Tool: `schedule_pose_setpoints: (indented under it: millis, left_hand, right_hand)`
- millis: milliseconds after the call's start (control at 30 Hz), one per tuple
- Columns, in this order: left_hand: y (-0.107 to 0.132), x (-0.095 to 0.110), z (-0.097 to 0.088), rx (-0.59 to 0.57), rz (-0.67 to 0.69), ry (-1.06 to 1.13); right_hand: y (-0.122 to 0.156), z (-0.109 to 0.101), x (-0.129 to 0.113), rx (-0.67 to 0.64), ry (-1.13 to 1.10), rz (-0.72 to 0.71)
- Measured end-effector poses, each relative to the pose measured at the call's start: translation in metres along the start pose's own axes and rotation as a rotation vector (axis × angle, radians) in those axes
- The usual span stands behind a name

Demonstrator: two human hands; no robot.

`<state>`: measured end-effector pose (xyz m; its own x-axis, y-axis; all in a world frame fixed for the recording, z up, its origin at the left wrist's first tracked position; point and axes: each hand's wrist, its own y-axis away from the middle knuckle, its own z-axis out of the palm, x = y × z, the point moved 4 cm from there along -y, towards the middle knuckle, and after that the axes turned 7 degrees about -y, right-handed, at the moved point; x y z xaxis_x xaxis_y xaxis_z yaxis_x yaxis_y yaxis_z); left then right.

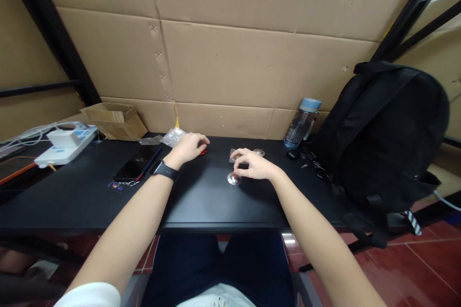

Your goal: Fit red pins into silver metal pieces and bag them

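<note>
My right hand is over the middle of the black table. Its thumb and fingertips pinch at a small red piece on top of a shiny domed metal disc, shaped like a small cymbal, which rests on the tabletop. A second such disc lies just behind that hand. Beside the fingers is a small clear plastic packet, partly covered. Farther left, my left hand hovers low with curved fingers and a gap between thumb and forefinger. Close under its fingertips lies a small red thing, mostly hidden.
Crumpled clear plastic lies behind my left hand. To the left are a phone, a keychain, a power strip and a paper bag. A water bottle, keys and black backpack stand right.
</note>
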<state>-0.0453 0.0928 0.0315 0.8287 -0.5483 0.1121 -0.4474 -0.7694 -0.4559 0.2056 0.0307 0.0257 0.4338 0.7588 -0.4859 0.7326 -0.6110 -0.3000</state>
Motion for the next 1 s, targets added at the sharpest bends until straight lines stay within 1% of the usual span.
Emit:
schedule_pose_setpoints:
  millis: [67, 100, 167, 233, 300, 400, 467, 533, 600, 667, 800, 900, 1000]
  left_hand:
    - [0.001, -0.017, 0.006, -0.054, -0.040, -0.081]
    - [0.002, -0.022, 0.010, -0.094, -0.050, -0.116]
    - [0.003, -0.029, 0.017, -0.154, -0.067, -0.172]
    - [0.004, -0.029, 0.020, -0.185, -0.086, -0.203]
    - [0.004, -0.027, 0.021, -0.206, -0.106, -0.220]
    - [0.006, -0.025, 0.019, -0.230, -0.158, -0.250]
    - [0.007, -0.025, 0.018, -0.244, -0.215, -0.270]
    - [0.008, -0.025, 0.017, -0.257, -0.261, -0.282]
    - [0.009, -0.025, 0.017, -0.254, -0.273, -0.283]
    - [0.010, -0.024, 0.017, -0.222, -0.256, -0.273]
    - [0.009, -0.022, 0.014, -0.117, -0.213, -0.225]
    - [0.006, -0.014, 0.012, -0.031, -0.168, -0.087]
    - [0.001, 0.002, 0.012, 0.005, -0.105, 0.098]
  right_hand:
    - [0.000, -0.001, -0.001, -0.003, -0.034, -0.014]
    - [0.000, -0.003, -0.001, 0.017, -0.052, -0.014]
    - [0.001, -0.009, 0.002, 0.095, -0.063, 0.005]
    - [0.003, -0.017, 0.011, 0.194, -0.033, 0.052]
    - [0.008, -0.027, 0.027, 0.290, 0.020, 0.127]
    - [0.019, -0.041, 0.057, 0.424, 0.106, 0.281]
    - [0.026, -0.048, 0.076, 0.460, 0.146, 0.350]
    - [0.032, -0.052, 0.092, 0.472, 0.183, 0.410]
    - [0.038, -0.054, 0.103, 0.472, 0.203, 0.464]
    - [0.041, -0.053, 0.111, 0.446, 0.210, 0.500]
    - [0.043, -0.046, 0.121, 0.335, 0.214, 0.541]
    - [0.043, -0.042, 0.125, 0.315, 0.165, 0.563]
    - [0.043, -0.041, 0.126, 0.332, 0.144, 0.579]
